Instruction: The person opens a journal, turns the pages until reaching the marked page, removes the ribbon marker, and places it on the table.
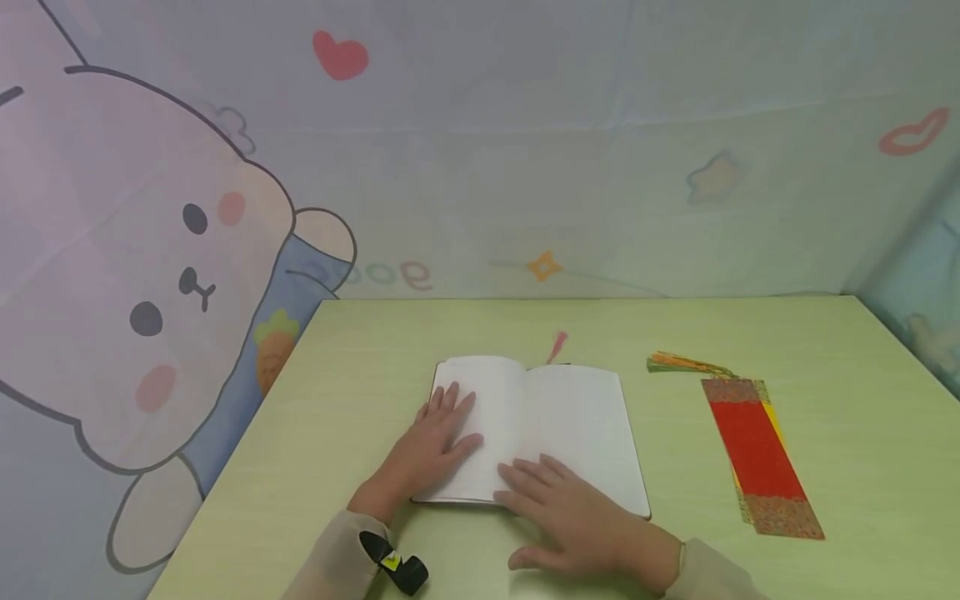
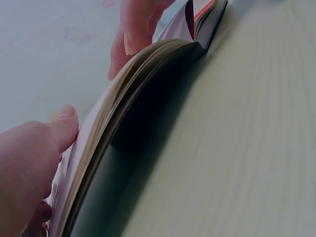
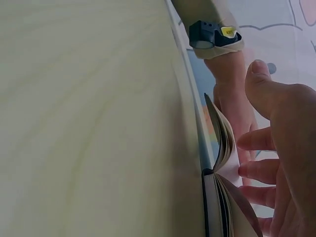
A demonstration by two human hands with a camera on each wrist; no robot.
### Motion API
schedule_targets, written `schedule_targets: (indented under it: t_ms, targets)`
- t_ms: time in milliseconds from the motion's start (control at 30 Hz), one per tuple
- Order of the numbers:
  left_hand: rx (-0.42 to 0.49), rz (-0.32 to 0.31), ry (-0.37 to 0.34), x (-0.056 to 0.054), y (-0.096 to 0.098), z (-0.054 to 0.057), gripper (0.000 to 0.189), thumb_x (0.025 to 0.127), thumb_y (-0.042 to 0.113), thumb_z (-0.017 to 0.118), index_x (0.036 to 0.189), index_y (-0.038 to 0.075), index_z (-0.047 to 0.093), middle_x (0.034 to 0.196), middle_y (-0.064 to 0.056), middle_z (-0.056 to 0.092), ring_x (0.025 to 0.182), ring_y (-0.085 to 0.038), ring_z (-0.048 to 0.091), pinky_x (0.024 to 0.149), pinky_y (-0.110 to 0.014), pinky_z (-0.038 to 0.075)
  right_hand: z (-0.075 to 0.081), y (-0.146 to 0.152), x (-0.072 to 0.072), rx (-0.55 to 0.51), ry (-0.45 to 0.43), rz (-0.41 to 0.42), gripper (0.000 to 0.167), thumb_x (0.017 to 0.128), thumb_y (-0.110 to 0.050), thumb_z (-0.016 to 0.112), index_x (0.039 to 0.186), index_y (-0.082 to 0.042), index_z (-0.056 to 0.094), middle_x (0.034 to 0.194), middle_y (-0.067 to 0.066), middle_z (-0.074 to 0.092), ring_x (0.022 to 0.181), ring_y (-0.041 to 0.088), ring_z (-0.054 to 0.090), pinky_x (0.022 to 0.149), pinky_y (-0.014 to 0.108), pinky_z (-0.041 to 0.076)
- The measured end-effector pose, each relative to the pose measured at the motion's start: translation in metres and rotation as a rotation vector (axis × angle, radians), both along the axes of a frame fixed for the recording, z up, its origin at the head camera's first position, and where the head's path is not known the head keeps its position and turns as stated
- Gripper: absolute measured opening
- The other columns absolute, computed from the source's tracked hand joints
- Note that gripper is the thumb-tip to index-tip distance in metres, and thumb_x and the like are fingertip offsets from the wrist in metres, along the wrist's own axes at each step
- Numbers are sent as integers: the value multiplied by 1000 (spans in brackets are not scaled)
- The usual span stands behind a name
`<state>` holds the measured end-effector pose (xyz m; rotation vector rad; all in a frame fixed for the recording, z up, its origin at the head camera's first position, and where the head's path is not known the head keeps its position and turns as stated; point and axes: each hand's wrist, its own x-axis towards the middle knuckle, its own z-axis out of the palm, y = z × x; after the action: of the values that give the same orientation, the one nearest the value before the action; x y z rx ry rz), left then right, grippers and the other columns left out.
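Observation:
An open notebook [image 1: 581, 425] with blank-looking white pages lies on the table. On its left page rests my left hand [image 1: 429, 450], fingers extended and spread. My right hand [image 1: 573, 521] reaches over the lower edge of the right page, fingers straight, with the thumb off the book. Seen in the left wrist view, the pages [image 2: 94, 123] curve up and the dark cover [image 2: 143, 108] beneath stands partly off the table. In the right wrist view, the right fingers [image 3: 259, 170] are close to the pages near the spine. A pink tassel [image 1: 558, 343] sticks out beyond the top edge.
Right of the notebook lies a red bookmark [image 1: 761, 450] over a yellow bookmark [image 1: 774, 417], with orange and green tassels [image 1: 686, 364] at the top. The pale table [image 1: 840, 358] meets a cartoon-printed curtain [image 1: 600, 167] at the back and sides.

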<state>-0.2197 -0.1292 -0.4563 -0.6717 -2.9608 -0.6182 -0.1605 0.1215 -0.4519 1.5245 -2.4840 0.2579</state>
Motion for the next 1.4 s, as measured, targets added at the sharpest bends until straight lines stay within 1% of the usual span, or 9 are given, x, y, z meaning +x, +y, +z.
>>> schedule_targets:
  t_ms: [133,333,567,767,933,1033,1133,1267,1400]
  targets:
    - [-15,11,-28,1,0,-3,68,94,58,32,148,17,25,154,-10,12,141,-27,6,111,-44,12,1,0,1,2,0,13,66,90,-62,38,134,-13,49,144,8,40,131,27,36,105,49,28]
    - [-32,10,-75,2,-1,-6,68,94,56,36,148,15,26,154,-11,14,141,-28,7,111,-45,14,3,6,-1,-33,50,25,62,91,-58,42,132,-12,52,143,6,41,129,25,38,103,48,32]
    - [-38,21,-110,1,-1,-7,70,93,57,39,148,15,27,154,-11,14,141,-28,7,111,-45,14,9,23,-7,-78,-2,-24,61,90,-56,47,133,-12,52,143,6,42,130,27,38,103,49,31]
    - [-24,9,-124,1,-2,-9,70,93,56,39,148,15,25,154,-12,12,141,-28,6,111,-45,14,10,45,-13,-126,34,-79,63,86,-52,57,133,-11,51,140,7,45,127,28,41,100,50,32]
    - [-22,1,-127,0,-3,-10,70,93,56,39,148,15,25,154,-12,12,141,-27,5,111,-44,13,13,65,-18,-87,-60,-193,68,83,-50,63,136,-11,47,142,5,42,130,27,37,103,50,30]
    - [-16,-5,-130,0,-3,-10,70,93,56,40,148,14,25,154,-12,12,141,-28,6,111,-44,13,15,79,-20,-88,-102,-248,70,80,-46,68,137,-10,47,143,6,42,130,28,37,102,49,31]
    - [-16,-8,-127,1,-3,-10,70,93,56,40,148,13,26,153,-13,13,141,-28,6,111,-45,13,15,91,-22,-97,-123,-283,72,79,-47,68,136,-10,47,143,8,41,129,29,37,101,49,33]
    - [-17,-1,-128,1,-3,-10,71,93,56,40,148,14,26,154,-13,13,141,-29,6,111,-46,13,14,104,-24,-101,-165,-319,75,80,-54,65,137,-10,46,144,9,40,129,30,37,100,50,33]
    - [0,1,-134,0,-3,-9,71,93,56,41,148,15,26,154,-12,12,141,-28,6,111,-46,11,13,114,-27,-126,-204,-342,81,76,-53,69,138,-8,44,143,12,39,127,33,37,98,53,34]
